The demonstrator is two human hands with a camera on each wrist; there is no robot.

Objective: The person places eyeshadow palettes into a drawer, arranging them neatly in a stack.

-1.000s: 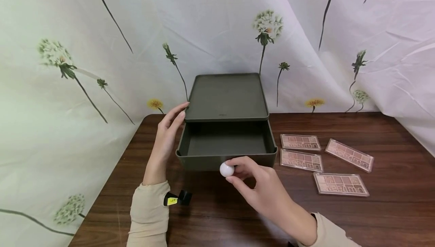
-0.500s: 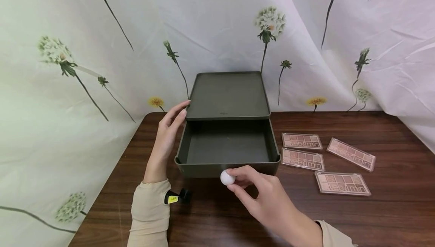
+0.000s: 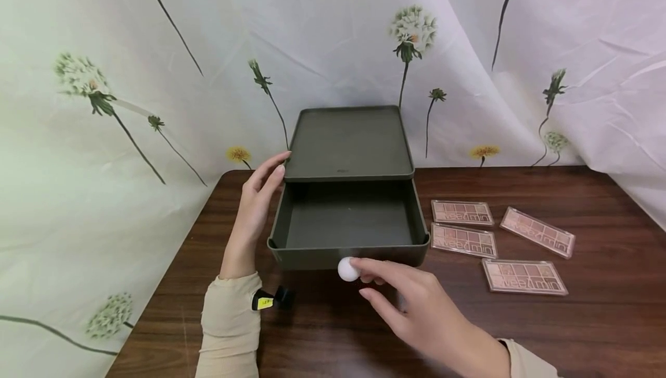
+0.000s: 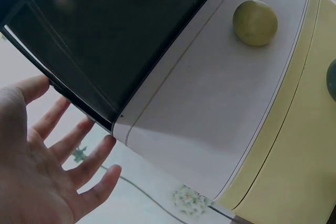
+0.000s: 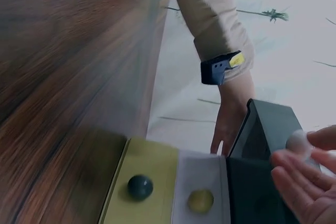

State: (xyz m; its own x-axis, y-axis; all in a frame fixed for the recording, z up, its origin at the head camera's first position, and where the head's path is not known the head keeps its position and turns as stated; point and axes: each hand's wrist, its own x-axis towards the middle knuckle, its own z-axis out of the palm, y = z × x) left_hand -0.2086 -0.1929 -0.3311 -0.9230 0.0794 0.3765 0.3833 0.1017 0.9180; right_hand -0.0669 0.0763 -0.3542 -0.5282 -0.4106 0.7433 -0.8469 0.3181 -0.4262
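Note:
A dark green box (image 3: 348, 144) stands at the back of the wooden table (image 3: 333, 332), its drawer (image 3: 348, 225) pulled out and empty. A white round knob (image 3: 347, 269) sits on the drawer's front. My right hand (image 3: 387, 291) is just in front of the knob with loosely extended fingers, and the index fingertip touches it. The right wrist view shows those fingers (image 5: 294, 174) spread beside the knob (image 5: 297, 142). My left hand (image 3: 258, 196) rests flat against the box's left side, fingers straight. In the left wrist view the palm (image 4: 42, 161) lies open by the box's edge (image 4: 84, 106).
Several pink eyeshadow palettes (image 3: 464, 240) lie flat on the table to the right of the drawer. A floral cloth (image 3: 104, 135) hangs behind and to the left. The wrist views show a white panel with a yellowish knob (image 4: 255, 22) and a yellow panel beside the dark box.
The drawer slid further out toward me, then stopped. My right hand's pinch on the knob has loosened to extended fingers. The left hand has stayed put.

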